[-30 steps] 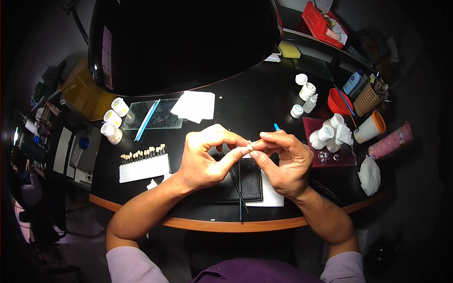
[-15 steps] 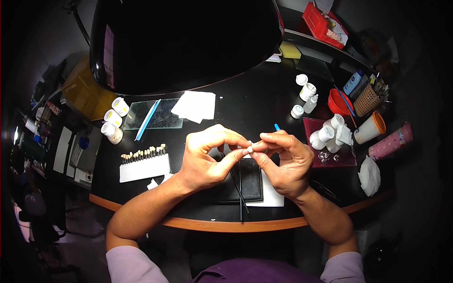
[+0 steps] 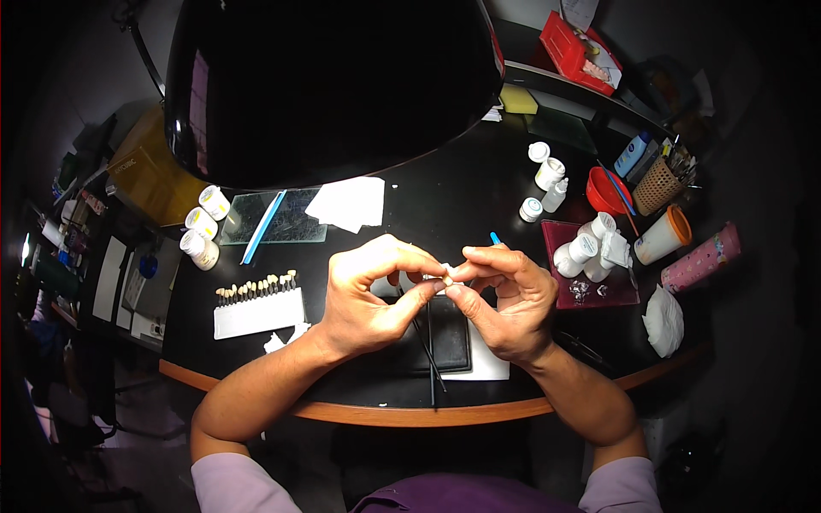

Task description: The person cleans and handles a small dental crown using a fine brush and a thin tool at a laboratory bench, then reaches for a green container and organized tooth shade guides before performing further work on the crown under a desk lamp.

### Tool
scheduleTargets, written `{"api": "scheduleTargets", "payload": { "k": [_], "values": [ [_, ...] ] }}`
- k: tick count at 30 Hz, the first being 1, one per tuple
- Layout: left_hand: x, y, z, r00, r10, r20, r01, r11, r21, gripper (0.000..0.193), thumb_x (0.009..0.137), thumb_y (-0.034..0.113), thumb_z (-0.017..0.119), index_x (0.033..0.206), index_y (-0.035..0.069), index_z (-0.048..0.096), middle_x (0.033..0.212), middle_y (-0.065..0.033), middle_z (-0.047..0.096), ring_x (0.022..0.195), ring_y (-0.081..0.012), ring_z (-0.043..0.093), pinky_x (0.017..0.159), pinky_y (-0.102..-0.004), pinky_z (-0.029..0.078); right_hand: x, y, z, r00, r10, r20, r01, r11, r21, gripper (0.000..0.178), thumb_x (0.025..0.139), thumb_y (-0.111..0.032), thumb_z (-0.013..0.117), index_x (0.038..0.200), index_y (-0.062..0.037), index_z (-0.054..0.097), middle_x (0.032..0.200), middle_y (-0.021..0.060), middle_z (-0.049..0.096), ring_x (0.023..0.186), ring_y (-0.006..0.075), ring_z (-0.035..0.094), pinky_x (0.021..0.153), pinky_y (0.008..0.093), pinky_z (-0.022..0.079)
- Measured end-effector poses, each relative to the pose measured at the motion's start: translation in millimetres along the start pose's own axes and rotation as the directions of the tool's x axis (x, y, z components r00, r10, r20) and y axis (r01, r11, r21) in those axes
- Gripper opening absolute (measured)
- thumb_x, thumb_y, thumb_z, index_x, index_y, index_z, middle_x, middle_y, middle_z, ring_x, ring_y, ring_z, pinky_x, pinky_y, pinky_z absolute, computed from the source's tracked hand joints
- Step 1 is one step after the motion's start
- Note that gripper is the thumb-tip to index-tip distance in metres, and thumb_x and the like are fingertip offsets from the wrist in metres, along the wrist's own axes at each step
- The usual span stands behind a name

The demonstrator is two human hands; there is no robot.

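Observation:
My left hand [image 3: 369, 295] and my right hand [image 3: 511, 301] meet fingertip to fingertip above the desk. Thumbs and forefingers of both pinch a small whitish, tooth-like piece [image 3: 447, 280], mostly covered by the fingertips. Under the hands lies a black flat case or tray [image 3: 451, 342], with a white sheet [image 3: 489, 363] partly beneath it. Thin dark handles [image 3: 432, 376] cross over its left part, their upper ends hidden by my hands. A blue tip [image 3: 495, 238] shows just beyond my right fingers; what it belongs to is hidden.
To the left stand a tooth shade guide [image 3: 259, 318], white jars [image 3: 199, 248] and a glass slab [image 3: 244, 224] beside white paper [image 3: 355, 205]. Bottles on a maroon tray [image 3: 560, 291], a red bowl [image 3: 605, 192] and a brush basket [image 3: 657, 186] are at right. A large black hood [image 3: 333, 77] overhangs the back.
The view has shifted slightly, so the desk things sit a little further left. Both hands keep their pinch; the small piece appears slightly turned between the fingertips.

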State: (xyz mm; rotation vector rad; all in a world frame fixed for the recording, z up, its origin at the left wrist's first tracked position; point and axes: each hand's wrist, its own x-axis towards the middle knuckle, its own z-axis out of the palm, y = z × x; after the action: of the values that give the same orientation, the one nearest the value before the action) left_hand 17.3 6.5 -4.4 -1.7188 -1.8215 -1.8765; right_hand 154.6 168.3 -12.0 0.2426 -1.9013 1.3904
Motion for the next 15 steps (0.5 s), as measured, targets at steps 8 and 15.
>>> {"api": "scheduleTargets", "payload": {
  "k": [8,15],
  "values": [
    [0.5,0.8,0.7,1.0,0.01,-0.016,-0.01,1.0,-0.015,0.019,0.081,-0.002,0.08,0.098,0.006,0.079,0.092,-0.0066,0.078,0.079,-0.0128,0.071,0.06,-0.0249,0.049,-0.8,1.0,-1.5,1.0,0.021,0.004,-0.021,0.999,0.028,0.044,0.085,0.01,0.08,0.125,0.0009,0.066,0.1,0.0127,0.076,0.096,0.0168,0.075,0.074,0.0242,0.061],
    [-0.1,1.3,0.1,1.0,0.007,-0.011,-0.007,1.0,-0.009,0.019,0.082,0.0,0.082,0.101,0.004,0.079,0.092,-0.0072,0.078,0.077,-0.0118,0.071,0.062,-0.025,0.048,-1.2,0.5,-0.5,0.999,0.026,-0.018,-0.026,1.0,0.012,0.045,0.084,0.009,0.081,0.126,0.001,0.066,0.1,0.0126,0.076,0.095,0.0173,0.076,0.073,0.0244,0.061]
  ]
}}
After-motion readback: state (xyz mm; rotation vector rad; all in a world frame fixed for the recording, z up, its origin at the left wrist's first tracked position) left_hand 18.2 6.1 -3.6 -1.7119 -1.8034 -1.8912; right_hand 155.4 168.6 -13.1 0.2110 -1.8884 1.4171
